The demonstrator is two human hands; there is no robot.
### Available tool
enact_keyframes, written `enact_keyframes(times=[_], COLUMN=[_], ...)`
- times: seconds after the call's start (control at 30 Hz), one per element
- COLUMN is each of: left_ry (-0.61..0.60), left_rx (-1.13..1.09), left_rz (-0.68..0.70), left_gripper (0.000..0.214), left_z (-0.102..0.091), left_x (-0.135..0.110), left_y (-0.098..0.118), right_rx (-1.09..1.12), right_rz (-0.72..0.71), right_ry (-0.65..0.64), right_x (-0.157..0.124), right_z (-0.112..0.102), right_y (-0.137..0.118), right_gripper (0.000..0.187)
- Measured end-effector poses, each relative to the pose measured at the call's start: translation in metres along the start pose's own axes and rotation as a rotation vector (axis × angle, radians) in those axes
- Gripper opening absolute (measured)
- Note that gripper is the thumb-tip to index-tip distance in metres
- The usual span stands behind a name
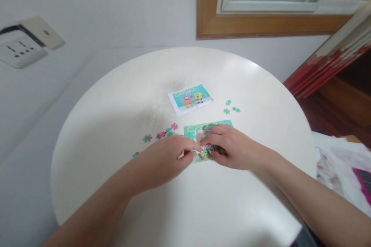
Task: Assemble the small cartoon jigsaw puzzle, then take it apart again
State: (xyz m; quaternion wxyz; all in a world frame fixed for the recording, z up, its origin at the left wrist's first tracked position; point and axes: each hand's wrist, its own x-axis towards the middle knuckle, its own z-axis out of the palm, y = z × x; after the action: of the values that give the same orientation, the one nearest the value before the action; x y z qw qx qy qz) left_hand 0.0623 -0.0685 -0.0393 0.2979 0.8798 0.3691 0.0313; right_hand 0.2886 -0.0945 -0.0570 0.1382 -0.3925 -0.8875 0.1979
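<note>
A small, partly assembled jigsaw puzzle (199, 128) lies near the middle of the round white table (121, 96). My left hand (168, 159) rests at its left edge, thumb and forefinger pinched together at a piece by the lower left corner. My right hand (234, 147) lies over the puzzle's lower right part, fingers curled and pressing on the pieces. A small reference picture card (190, 99) showing cartoon figures lies just beyond the puzzle. Loose pieces (162, 134) sit left of the puzzle, and a few more loose pieces (232, 107) lie to its right rear.
The table stands against a white wall with a socket plate (20, 52) at left. A wood-framed window (261, 23) is behind. Red and white fabric (330, 65) hangs at right, and white cloth (339, 170) lies beside the table's right edge.
</note>
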Motion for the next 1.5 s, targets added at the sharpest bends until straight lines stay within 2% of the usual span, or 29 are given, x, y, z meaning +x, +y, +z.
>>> enact_keyframes(times=[0.1, 0.53, 0.87, 1.13, 1.5], left_ry=[-0.025, -0.063, -0.083, 0.009, -0.105], left_rx=[-0.025, -0.019, -0.049, -0.037, -0.176], left_rz=[0.046, -0.008, 0.017, -0.011, -0.086], left_gripper=[0.031, 0.031, 0.031, 0.030, 0.033], left_z=[0.000, 0.000, -0.002, -0.002, 0.007], left_x=[-0.001, -0.001, 0.001, 0.006, 0.012], left_y=[0.002, 0.004, 0.004, 0.003, -0.001], right_rx=[-0.007, 0.017, 0.040, 0.055, 0.083], right_rz=[0.008, -0.011, -0.052, -0.056, -0.042], right_ry=[-0.015, -0.011, 0.015, 0.024, 0.026], right_x=[0.001, 0.004, 0.002, 0.002, 0.002], right_z=[0.000, -0.002, -0.002, -0.001, -0.001], right_y=[-0.001, -0.002, 0.000, 0.002, 0.004], right_gripper=[0.031, 0.029, 0.030, 0.032, 0.031])
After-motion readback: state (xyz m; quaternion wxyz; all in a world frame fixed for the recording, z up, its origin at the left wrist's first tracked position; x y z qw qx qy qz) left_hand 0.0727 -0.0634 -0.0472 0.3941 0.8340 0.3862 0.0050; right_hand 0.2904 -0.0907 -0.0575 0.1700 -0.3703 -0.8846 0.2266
